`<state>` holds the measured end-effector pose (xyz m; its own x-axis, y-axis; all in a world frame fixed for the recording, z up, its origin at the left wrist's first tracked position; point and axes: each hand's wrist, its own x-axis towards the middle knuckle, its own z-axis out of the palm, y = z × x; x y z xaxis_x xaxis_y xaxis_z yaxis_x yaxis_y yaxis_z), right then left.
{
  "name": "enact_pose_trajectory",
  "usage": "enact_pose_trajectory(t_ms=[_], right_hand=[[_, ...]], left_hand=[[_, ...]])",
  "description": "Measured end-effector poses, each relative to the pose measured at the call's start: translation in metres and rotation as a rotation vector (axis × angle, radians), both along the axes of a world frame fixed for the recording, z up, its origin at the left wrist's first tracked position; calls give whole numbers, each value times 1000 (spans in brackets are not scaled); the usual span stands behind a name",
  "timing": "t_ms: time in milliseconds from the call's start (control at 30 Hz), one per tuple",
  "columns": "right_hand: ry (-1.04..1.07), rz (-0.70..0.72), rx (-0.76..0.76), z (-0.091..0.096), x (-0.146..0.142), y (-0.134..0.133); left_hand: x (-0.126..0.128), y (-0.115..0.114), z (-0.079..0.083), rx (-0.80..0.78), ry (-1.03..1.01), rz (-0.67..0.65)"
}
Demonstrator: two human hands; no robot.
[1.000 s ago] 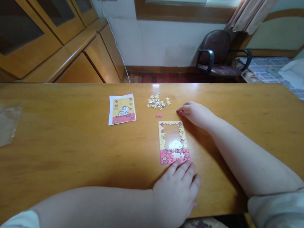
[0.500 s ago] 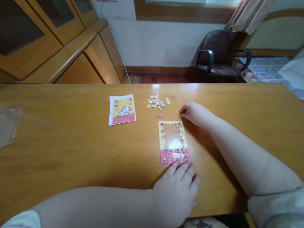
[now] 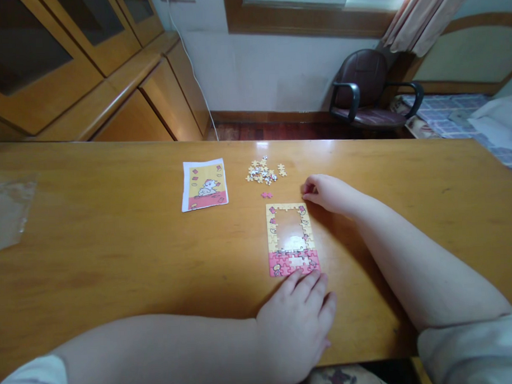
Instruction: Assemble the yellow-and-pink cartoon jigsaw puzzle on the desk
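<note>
A partly joined jigsaw puzzle point(image 3: 272, 244) lies on the table, its yellow and pink border around a gap in the middle and a smaller gap in the pink part. My left hand point(image 3: 300, 319) rests flat at its lower edge, fingers stretched out and touching the pink border. Beyond the puzzle's upper right corner, my right hand point(image 3: 323, 191) is closed in a pinch; whatever its fingertips hold is hidden. A pink puzzle piece point(image 3: 267, 195) lies just above the frame. Behind it is a heap of loose puzzle pieces point(image 3: 261, 174).
A picture sheet point(image 3: 204, 185) showing a white animal lies left of the loose pieces. A clear plastic bag point(image 3: 9, 214) is at the table's left side. Past the wooden table point(image 3: 136, 246) stand a cabinet point(image 3: 122, 101) and an office chair point(image 3: 364, 87).
Almost nothing differs; the view has shifted very slightly. Both hands keep their places and poses.
</note>
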<state>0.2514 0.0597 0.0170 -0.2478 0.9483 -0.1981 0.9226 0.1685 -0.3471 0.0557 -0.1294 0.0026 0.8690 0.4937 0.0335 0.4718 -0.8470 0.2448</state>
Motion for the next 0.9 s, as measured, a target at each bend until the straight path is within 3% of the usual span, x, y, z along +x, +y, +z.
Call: enact_pose_trajectory(t_ms=[333,500,667,767,900], right_hand=[[428,-115,-200,-1,-1,-1],[538,-147,-289,4,-7,-5],[443,-124,-313,15,-10,-11],[262,-23,-307,28,-16,-20],[189,109,-437,42,-26,-36]], left_hand=[[2,2,0,-2,2,-3],[2,1,-1,10,-3,-5],[2,-1,-4,12,-4,1],[3,-1,-4,17,0,5],[3,-1,-4,22,1,10]])
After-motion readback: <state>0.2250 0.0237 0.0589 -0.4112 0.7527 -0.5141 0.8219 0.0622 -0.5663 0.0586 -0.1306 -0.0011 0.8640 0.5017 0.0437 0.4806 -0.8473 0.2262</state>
